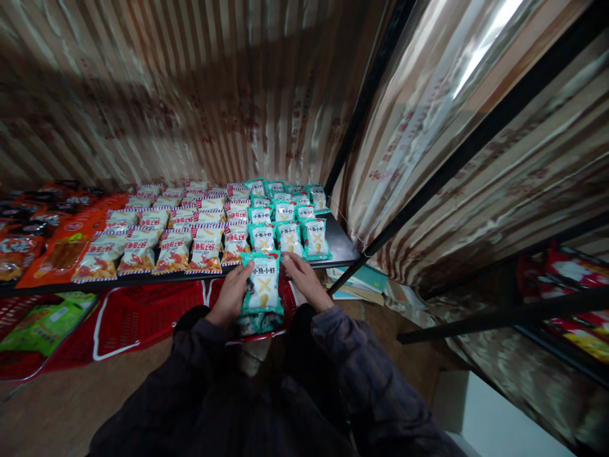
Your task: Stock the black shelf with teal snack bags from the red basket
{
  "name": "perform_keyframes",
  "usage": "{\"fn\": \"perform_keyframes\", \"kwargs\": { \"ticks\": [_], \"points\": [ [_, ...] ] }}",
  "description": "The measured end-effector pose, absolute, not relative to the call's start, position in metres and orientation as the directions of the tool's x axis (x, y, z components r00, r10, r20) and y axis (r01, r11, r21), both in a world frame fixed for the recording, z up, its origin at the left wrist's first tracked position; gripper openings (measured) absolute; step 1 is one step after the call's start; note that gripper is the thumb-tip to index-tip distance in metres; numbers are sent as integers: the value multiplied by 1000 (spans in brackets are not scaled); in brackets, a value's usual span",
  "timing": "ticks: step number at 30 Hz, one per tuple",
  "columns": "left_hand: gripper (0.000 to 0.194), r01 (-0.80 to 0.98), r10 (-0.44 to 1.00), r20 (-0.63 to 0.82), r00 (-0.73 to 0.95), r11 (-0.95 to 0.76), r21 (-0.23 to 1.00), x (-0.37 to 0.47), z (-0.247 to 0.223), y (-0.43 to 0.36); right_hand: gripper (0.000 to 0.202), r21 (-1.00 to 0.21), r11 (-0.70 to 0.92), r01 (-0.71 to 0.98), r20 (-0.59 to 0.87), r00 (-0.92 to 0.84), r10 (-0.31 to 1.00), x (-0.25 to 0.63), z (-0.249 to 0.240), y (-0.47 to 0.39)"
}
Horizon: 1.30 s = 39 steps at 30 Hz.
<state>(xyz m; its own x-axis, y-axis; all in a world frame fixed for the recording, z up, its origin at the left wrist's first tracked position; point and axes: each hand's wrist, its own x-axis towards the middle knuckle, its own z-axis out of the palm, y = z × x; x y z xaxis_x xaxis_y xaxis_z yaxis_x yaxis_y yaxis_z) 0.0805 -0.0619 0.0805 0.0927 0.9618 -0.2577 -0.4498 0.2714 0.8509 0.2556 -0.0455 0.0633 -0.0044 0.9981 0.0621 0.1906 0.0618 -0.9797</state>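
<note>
Dark sleeves [375, 374] are stretched forward; between them, a teal bag [264, 289] is pinched at its left edge by the left hand [229, 297]. Whether it is gripped by the right hand [308, 282], at its upper right, cannot be told. Beyond, matching bags [290, 240] are lined up on the shelf [340, 244].

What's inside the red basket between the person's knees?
Green snack packets, partly visible below the packet in the left hand. That packet covers the rest, so count and depth can't be told.
</note>
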Motion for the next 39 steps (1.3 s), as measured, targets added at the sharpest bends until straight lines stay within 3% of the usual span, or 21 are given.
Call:
{"fn": "perform_keyframes", "kwargs": {
  "ticks": [4,8,12,19,25,30,35,39],
  "points": [
    [34,-493,964,-254,-74,186,850,83,88,-50,50,-972,-146,-184,-146,-15,989,246,53,-63],
    [37,-512,953,-253,-164,137,848,89,92,-40,51,-875,-228,-427,-219,-72,973,227,40,-84],
    [40,-517,960,-204,-191,78,853,96,95,-37,42,-823,-321,-468,-278,-161,947,206,33,-96],
    [37,-514,968,-143,-206,18,858,97,94,-35,44,-770,-335,-542,-334,-105,937,188,39,-93],
    [35,-467,949,-68,-307,-88,880,95,92,-27,43,-808,-275,-521,-292,-52,955,182,43,-99],
    [29,-480,923,-90,-374,-109,870,92,92,-21,39,-828,-235,-509,-240,-57,969,183,44,-106],
    [23,-483,963,-52,-265,-86,871,86,97,-19,41,-870,-240,-430,-262,-8,965,186,37,-107],
    [26,-507,973,-125,-196,9,862,80,101,-17,43,-885,-227,-407,-266,40,963,186,33,-108]
  ]
}}
